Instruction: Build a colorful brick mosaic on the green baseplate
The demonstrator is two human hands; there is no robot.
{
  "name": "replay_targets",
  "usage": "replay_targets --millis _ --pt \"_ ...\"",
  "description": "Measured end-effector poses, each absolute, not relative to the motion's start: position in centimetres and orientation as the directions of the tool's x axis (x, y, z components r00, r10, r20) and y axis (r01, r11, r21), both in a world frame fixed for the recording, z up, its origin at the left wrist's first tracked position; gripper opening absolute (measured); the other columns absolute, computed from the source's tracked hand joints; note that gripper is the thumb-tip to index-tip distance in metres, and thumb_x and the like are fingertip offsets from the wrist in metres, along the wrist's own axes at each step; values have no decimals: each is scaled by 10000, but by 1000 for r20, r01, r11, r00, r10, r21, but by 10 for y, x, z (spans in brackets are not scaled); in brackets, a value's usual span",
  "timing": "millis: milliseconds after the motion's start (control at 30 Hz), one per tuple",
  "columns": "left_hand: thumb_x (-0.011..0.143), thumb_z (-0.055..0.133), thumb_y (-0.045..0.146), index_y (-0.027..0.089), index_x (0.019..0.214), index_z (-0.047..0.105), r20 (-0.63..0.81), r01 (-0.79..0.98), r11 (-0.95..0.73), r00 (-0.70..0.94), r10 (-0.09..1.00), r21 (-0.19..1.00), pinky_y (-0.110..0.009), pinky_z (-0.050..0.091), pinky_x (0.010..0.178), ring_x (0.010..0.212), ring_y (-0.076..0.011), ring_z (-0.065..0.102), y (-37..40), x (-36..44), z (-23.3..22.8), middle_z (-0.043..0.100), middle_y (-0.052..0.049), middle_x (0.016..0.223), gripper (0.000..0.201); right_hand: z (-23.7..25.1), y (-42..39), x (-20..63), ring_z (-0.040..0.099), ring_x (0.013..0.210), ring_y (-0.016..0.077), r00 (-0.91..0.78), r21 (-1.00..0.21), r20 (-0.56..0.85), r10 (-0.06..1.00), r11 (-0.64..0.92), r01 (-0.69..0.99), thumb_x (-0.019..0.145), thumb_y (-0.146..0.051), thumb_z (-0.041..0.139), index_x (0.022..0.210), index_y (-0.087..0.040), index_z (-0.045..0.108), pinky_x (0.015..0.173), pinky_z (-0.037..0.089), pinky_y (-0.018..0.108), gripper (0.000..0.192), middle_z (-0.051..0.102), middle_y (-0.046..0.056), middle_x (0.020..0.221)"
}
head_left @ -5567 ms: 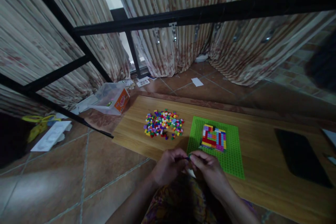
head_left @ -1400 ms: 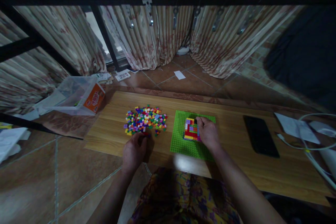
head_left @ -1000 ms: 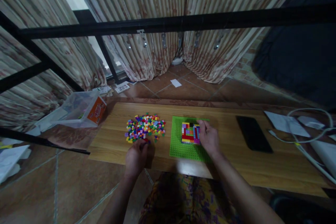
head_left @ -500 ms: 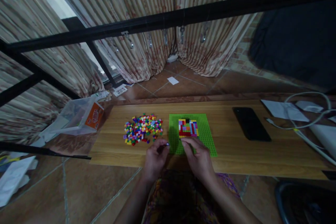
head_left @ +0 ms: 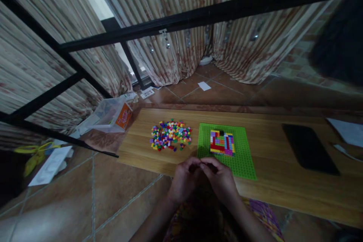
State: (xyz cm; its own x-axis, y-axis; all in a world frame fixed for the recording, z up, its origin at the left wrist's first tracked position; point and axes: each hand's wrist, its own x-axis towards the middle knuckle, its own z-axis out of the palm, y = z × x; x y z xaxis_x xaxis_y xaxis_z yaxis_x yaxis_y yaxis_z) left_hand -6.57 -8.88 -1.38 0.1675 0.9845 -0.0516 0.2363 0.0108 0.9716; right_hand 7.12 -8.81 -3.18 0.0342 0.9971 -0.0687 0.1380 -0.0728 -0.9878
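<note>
Your left hand [head_left: 183, 181] and right hand [head_left: 221, 179] met fingertip to fingertip at the near edge of the wooden board [head_left: 272, 193], fingers curled inward; whether they pinched a brick between them could not be told. Just beyond them lay the green baseplate [head_left: 244, 162] carrying a block of coloured bricks [head_left: 222, 143], with the loose brick pile [head_left: 170, 140] to its left and a dark phone [head_left: 309, 150] well to the right.

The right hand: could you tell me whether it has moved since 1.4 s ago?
Yes. The right hand has come off the brick panel toward the person, past the green baseplate's near edge, meeting the left hand.
</note>
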Motion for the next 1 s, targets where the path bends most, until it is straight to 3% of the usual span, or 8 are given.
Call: replay_targets --millis 233,433,667,833,1000 --pt "823 588 235 206 943 616 -49 353 13 92 995 935 -244 518 689 750 -143 644 -90 -85 -20 692 -18 846 127 -34 -86 62 667 841 228 -39 -981 -45 998 -37 190 824 -369 606 937 -241 717 774 529 357 204 719 61 920" --pt "839 533 208 193 927 614 46 574 14 -90 995 818 -269 503 762 812 -154 647 -77 -115 -21 678 -25 881 121 -31 -87 61 652 794 211 -38 -972 -31 999 -21 236 820 -332 600 887 -242 715 700 510 310 160 697 39 845" --pt "825 537 187 172 954 605 102 655 52 -194 976 754 -296 504 798 859 -171 649 -59 -129 -30 682 -58 925 146 -30 -87 69 651 814 210 -57 -953 25 998 41 300 850 -314 561 893 -243 699 735 506 316 161 690 40 869" --pt "829 540 192 178 958 610 116 695 44 -182 976 718 -300 504 786 852 -175 646 -55 -129 -37 682 -56 919 148 -30 -76 58 650 799 196 -95 -915 95 991 124 383 867 -253 524 884 -239 685 712 506 302 162 676 39 864" --pt "813 557 189 190 962 605 170 724 -4 -156 973 690 -305 509 767 848 -179 643 -53 -131 -42 678 -48 923 156 -36 -45 31 636 801 191 -169 -804 229 958 285 522 872 -148 460 845 -207 669 756 494 312 219 658 60 855"
